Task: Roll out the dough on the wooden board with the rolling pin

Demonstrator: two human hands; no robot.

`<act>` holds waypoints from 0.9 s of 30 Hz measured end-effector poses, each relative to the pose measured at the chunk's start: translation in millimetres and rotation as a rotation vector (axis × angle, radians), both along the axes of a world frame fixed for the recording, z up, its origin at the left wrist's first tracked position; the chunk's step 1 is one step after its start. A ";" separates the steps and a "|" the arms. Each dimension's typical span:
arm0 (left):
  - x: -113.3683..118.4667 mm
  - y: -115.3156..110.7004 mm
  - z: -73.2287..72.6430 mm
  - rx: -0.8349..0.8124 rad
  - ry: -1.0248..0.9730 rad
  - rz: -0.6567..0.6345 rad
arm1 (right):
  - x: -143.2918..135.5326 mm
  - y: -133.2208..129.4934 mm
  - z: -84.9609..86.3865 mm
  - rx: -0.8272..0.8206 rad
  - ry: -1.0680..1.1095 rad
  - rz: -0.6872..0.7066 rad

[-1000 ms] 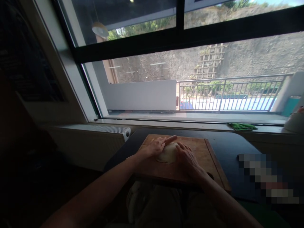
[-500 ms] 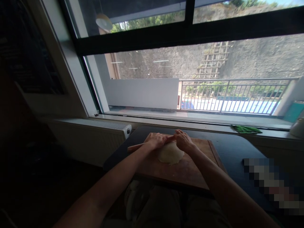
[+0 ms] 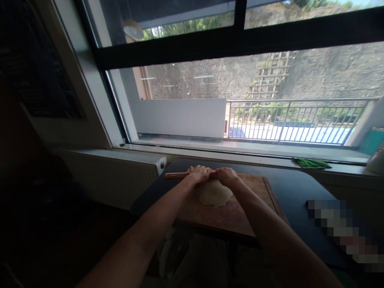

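A wooden rolling pin (image 3: 176, 175) lies across the far side of a flattened sheet of dough (image 3: 214, 194). Its left end sticks out past my left hand (image 3: 199, 173), whose fingers are curled over the pin. My right hand (image 3: 227, 176) grips the pin close by, and only a short stretch of wood shows between the two hands. Pale and roundish, the dough rests on a wooden board (image 3: 252, 224) nearer to me than the pin. My hands hide the dough's far edge and the pin's right end.
The board lies on a dark table (image 3: 295, 188) against a large window. A white radiator (image 3: 120, 176) stands to the left, below the sill. On the sill at right is a green cloth (image 3: 312, 163). A blurred-out item (image 3: 345, 236) sits on the table's right side.
The rolling pin's left end has swung away from me, so the pin now lies more level. My right hand has lowered slightly onto it. The dough stays in place.
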State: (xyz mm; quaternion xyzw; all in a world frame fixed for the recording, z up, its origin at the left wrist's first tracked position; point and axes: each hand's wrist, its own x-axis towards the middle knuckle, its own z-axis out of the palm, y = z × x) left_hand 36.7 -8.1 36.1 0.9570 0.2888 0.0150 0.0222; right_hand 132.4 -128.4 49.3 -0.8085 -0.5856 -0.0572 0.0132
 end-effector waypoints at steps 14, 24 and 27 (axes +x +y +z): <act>-16.3 -26.1 1.2 -0.190 -0.097 -0.176 | -1.8 -30.6 -3.5 0.091 -0.082 0.139; -42.7 -22.7 -1.7 0.031 -0.134 -0.220 | 45.5 -135.7 -13.9 0.055 -0.018 0.064; -24.6 -29.4 -8.5 -0.012 -0.097 -0.142 | 43.2 -127.8 -24.8 0.120 0.075 0.058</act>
